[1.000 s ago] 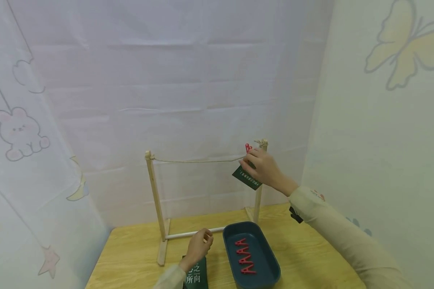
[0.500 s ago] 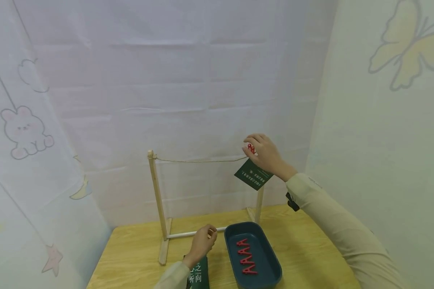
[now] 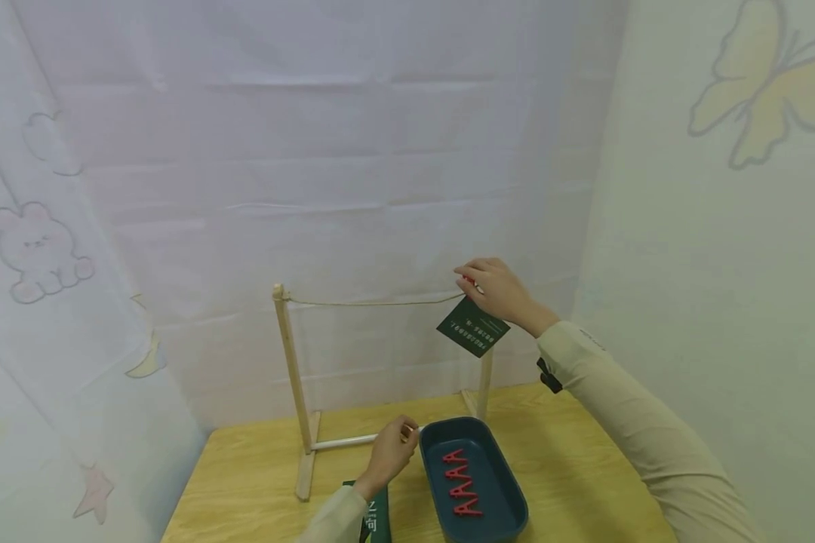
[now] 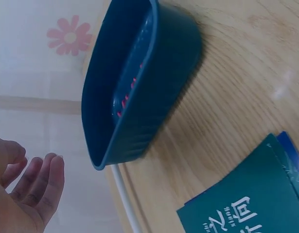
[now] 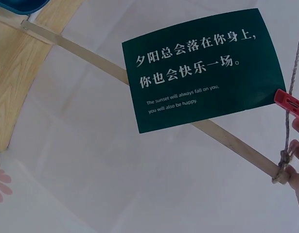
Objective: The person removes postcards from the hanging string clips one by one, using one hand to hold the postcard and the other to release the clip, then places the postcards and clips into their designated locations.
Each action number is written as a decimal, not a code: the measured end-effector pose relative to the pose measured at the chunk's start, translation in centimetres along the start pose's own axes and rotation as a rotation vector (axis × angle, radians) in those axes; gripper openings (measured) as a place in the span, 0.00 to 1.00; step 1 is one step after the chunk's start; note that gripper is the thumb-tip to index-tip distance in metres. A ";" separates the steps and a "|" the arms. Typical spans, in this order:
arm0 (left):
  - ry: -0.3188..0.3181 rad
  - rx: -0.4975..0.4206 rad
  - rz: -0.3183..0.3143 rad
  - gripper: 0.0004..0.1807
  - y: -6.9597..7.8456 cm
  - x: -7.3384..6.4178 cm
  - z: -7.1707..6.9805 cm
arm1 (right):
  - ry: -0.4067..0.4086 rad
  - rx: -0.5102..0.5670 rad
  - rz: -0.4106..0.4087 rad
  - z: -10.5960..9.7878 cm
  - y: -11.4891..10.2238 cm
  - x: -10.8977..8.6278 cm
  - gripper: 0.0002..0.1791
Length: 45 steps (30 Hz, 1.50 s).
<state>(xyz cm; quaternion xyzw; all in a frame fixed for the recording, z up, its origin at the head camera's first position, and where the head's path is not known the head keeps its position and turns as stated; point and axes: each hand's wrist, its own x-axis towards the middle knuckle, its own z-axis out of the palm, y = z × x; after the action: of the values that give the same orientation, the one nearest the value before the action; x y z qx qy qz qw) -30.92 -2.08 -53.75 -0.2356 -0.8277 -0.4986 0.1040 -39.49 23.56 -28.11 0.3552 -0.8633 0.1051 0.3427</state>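
My right hand (image 3: 499, 290) pinches a red clothespin (image 5: 290, 103) at the right end of the string (image 3: 367, 304). The clothespin's tip bites one corner of a dark green card (image 5: 202, 73) with white lettering, and the string runs past at the same spot. Tilted, the card hangs below the hand in the head view. Low over the table, my left hand (image 3: 392, 451) holds nothing, its fingers loosely curled. It is between a stack of green cards (image 4: 237, 194) and a dark blue tray (image 4: 164, 73). In the head view my left forearm partly covers the stack.
The string spans two wooden posts (image 3: 292, 369) joined low down by a white rod (image 3: 342, 441). Inside the tray, several red clothespins (image 3: 462, 483) lie in a row. Pale curtain walls enclose the wooden table (image 3: 238, 483) at the back and sides.
My right hand has shifted its fingers up around the clothespin's handles, leaving more of the card showing. My left hand has drifted right, toward the tray.
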 end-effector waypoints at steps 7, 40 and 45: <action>-0.016 -0.006 -0.026 0.08 1.3 1.7 0.2 | -0.097 -0.039 0.042 -0.7 -0.5 0.4 0.14; 0.235 -0.199 0.192 0.08 9.1 8.3 2.4 | -0.121 0.056 0.101 -1.4 -1.9 0.5 0.10; 0.243 -0.227 0.177 0.07 9.1 8.4 2.0 | -0.187 0.051 0.111 -1.9 -1.8 0.5 0.13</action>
<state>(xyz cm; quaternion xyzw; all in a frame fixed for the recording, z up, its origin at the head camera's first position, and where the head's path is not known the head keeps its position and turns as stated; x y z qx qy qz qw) -33.55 5.65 -44.20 -0.2559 -0.7235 -0.6025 0.2194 -37.50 22.80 -26.46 0.3238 -0.9069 0.1122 0.2451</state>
